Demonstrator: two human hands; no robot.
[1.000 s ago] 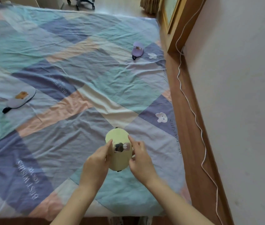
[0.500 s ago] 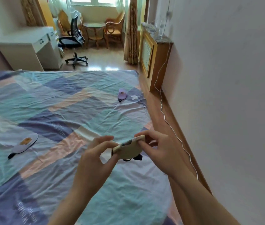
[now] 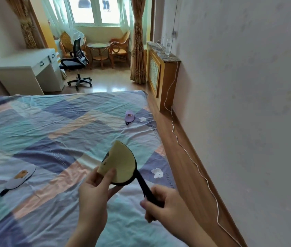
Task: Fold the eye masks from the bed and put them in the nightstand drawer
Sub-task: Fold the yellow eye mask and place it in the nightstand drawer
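A yellow eye mask [image 3: 121, 164], folded in half, is held up above the bed [image 3: 55, 132]. My left hand [image 3: 94, 191] pinches its folded lower edge. My right hand [image 3: 160, 202] grips the mask's black strap [image 3: 143, 186], which runs taut down to the right. A grey-blue eye mask [image 3: 20, 177] with an orange patch lies flat on the bed at the left. A purple eye mask [image 3: 129, 117] lies farther off near the bed's right edge. No nightstand or drawer is in view.
A wooden floor strip [image 3: 185, 166] with a white cable [image 3: 193, 161] runs between the bed and the right wall. A wooden radiator cover [image 3: 160, 73] stands beyond the bed. Farther back are a white desk [image 3: 25, 72], a black office chair [image 3: 77, 63] and wicker chairs.
The yellow mask has been lifted off the bed and now stands folded. My right hand has shifted from the mask body to the black strap. The view has tilted up towards the room.
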